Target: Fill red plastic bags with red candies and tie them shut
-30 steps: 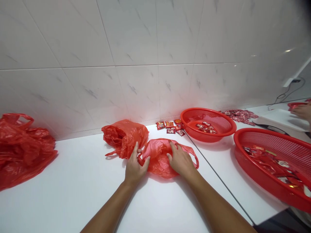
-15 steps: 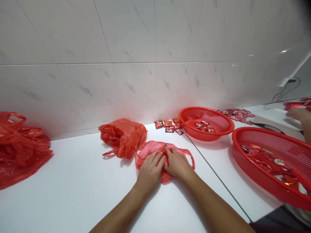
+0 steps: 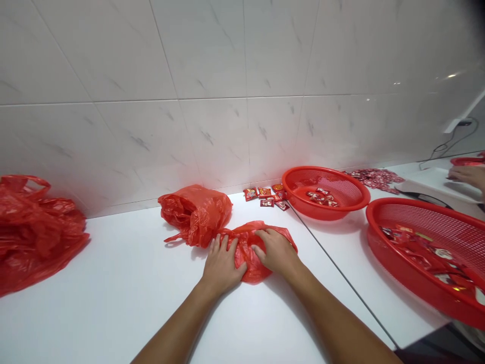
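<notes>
Seeing a pale tiled wall (image 3: 212,60) running out of view above and to both sides; beneath it, finding a white table (image 3: 132,278) being cut off at the bottom; at right, losing the large red basket (image 3: 401,275) past the edge, and at left, likewise, the crumpled red bag (image 3: 38,237). Noticing packets lying inside the round red basket (image 3: 314,211); just left of the hands, seeing the bundled red bag (image 3: 200,207) hiding its own contents (too many folds).

Keeping to the middle of the table, looking at the thin red bag (image 3: 243,250) lying flattish, its long axis running roughly left to right; cannot tell its mouth end, both hands covering much of it. Resting the left hand (image 3: 223,265) palm down on its left part, fingers slightly spread; curving the right hand (image 3: 278,253) over its right part, thumb and fingers apart, cannot tell whether pinching any film; beyond, seeing small red packets (image 3: 265,196) lying near the wall.
</notes>
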`<state>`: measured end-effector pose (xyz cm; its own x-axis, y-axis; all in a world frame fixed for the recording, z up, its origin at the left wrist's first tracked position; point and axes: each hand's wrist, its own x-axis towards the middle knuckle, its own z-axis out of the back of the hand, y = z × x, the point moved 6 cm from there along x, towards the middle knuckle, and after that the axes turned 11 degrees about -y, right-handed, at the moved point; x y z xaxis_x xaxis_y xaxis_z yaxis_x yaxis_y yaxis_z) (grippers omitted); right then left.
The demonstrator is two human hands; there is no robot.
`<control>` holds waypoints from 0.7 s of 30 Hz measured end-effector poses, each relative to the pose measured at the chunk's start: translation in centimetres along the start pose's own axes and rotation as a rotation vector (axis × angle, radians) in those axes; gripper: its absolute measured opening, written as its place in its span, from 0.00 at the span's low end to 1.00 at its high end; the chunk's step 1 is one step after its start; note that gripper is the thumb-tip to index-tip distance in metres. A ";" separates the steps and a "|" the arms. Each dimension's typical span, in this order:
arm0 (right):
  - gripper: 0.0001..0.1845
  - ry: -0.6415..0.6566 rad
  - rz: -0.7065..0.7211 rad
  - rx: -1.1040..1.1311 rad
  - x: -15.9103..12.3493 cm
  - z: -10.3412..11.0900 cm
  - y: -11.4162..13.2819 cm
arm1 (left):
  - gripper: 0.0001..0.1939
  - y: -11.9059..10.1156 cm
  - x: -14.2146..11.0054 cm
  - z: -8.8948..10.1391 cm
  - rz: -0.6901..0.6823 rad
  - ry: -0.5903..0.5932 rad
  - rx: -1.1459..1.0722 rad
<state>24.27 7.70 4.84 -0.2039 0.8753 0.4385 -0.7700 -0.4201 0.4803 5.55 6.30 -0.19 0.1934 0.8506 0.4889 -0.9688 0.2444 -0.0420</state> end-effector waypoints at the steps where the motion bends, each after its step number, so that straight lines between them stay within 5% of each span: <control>1: 0.19 -0.031 0.021 0.027 0.1 0.0 0.0 | 0.36 0.0 0.1 0.1 0.005 0.011 -0.005; 7: 0.17 -0.170 0.009 0.294 0.7 0.3 -0.3 | 0.36 -0.2 0.6 0.5 0.020 0.113 -0.022; 11: 0.20 -0.110 -0.180 0.527 0.6 -0.3 -1.0 | 0.34 -0.1 0.7 0.3 0.040 0.145 -0.079; 14: 0.21 -0.023 -0.162 0.385 0.7 -1.4 -1.4 | 0.33 -0.1 0.8 0.1 0.027 0.167 -0.117; 21: 0.58 0.311 -0.258 0.164 0.0 -3.9 -4.0 | 0.24 -0.2 1.2 0.2 0.022 0.126 -0.211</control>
<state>25.00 10.33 -0.10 -0.2088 0.9766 0.0506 -0.7186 -0.1883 0.6694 5.91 7.17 0.54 0.2029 0.9049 0.3742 -0.9217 0.3055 -0.2390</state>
